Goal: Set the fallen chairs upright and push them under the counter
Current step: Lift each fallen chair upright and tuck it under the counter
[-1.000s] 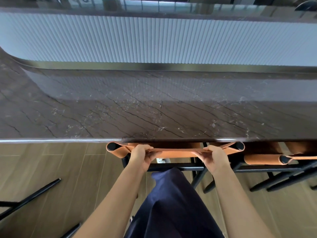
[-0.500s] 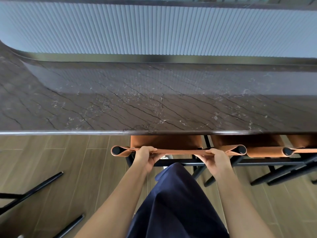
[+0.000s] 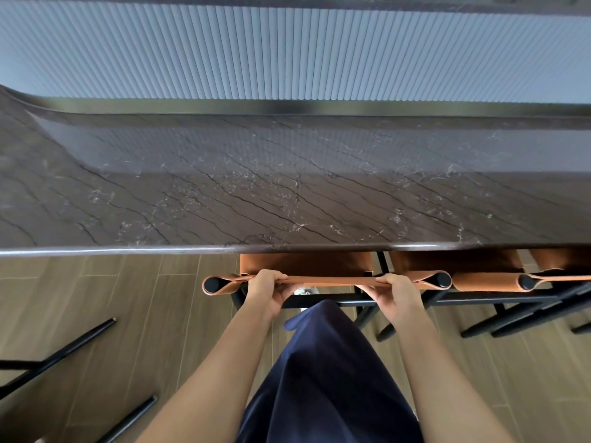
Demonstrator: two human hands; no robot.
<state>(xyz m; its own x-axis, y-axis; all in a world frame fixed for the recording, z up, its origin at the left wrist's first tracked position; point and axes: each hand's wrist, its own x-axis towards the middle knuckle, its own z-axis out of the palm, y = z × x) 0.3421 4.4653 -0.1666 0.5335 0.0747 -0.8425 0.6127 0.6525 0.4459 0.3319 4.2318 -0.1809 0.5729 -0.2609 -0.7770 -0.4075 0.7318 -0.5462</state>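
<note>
An upright chair with an orange leather seat and black metal frame stands at the edge of the dark marble counter, its seat partly under the overhang. My left hand grips the orange backrest strap near its left end. My right hand grips the same strap near its right end. A second orange chair stands upright to the right, tucked under the counter, and a third shows at the right edge.
Black metal legs of another chair lie across the wooden floor at the lower left. A ribbed white wall panel rises behind the counter. My dark blue trouser leg is between my arms.
The chair's backrest now sits further out from the counter edge in the view, with more of the orange seat showing. Both hands keep their grip on the strap.
</note>
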